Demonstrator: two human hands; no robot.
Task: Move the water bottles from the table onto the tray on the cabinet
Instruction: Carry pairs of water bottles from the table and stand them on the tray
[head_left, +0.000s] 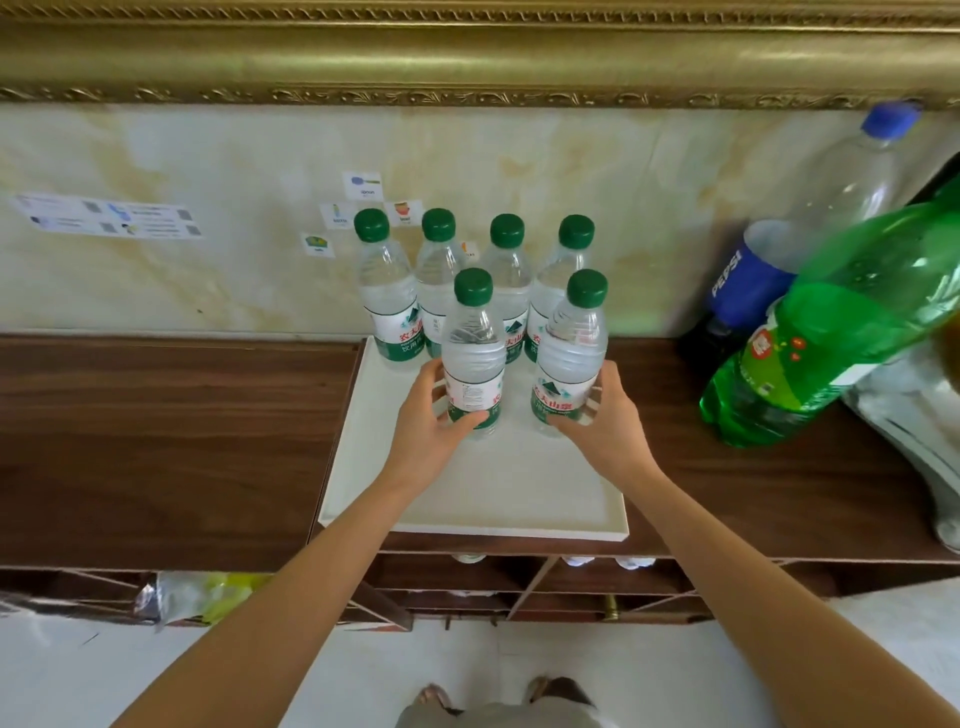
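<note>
A white tray (498, 499) lies on the dark wooden cabinet top (171, 441). Several clear water bottles with green caps stand upright on it. A back row of bottles (387, 291) lines the tray's far edge by the wall. In front of that row, my left hand (428, 415) grips the lower part of one bottle (472, 348), and my right hand (602, 415) grips the lower part of another bottle (571, 343). Both front bottles stand on the tray floor, a small gap between them.
A large Pepsi bottle (810, 249) and a large green soda bottle (831, 332) lean at the right of the cabinet top, close to the tray. A gold frame (467, 57) runs along the wall above. Open shelves (519, 587) sit under the top.
</note>
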